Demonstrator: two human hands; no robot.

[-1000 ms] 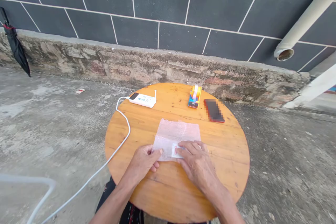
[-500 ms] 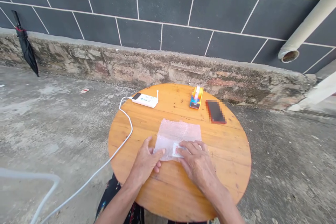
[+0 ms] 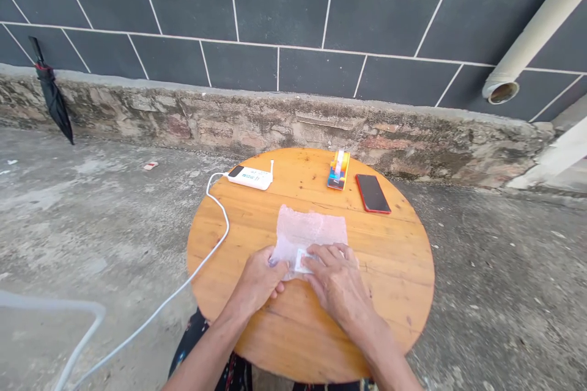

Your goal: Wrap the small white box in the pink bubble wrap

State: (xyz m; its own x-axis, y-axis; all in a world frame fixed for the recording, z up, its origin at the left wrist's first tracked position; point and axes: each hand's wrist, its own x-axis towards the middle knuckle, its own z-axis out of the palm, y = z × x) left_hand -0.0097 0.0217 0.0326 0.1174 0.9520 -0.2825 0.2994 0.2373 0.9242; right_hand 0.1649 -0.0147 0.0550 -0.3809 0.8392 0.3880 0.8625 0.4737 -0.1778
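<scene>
A sheet of pinkish, clear bubble wrap (image 3: 312,229) lies spread on the round wooden table (image 3: 284,339). On its near part sits a small, flat white item with a reddish mark (image 3: 301,261); its right side is hidden under my fingers. My left hand (image 3: 262,276) pinches the wrap's near left edge between thumb and fingers, and the film bunches a little there. My right hand (image 3: 338,281) is curled over the white item, fingertips pressing on it and the wrap. I cannot make out exactly what the item is.
Toward the table's far side are a white power strip (image 3: 250,178) with its white cable (image 3: 225,226), a tape dispenser (image 3: 338,170) in orange and blue, and a red-edged phone (image 3: 373,193). A black umbrella (image 3: 57,101) leans on the low stone wall. A drainpipe (image 3: 527,43) juts at right.
My left fingers have closed in on the wrap's left edge, which is now slightly gathered. My right hand stays on the white item. The whole view has shifted a little.
</scene>
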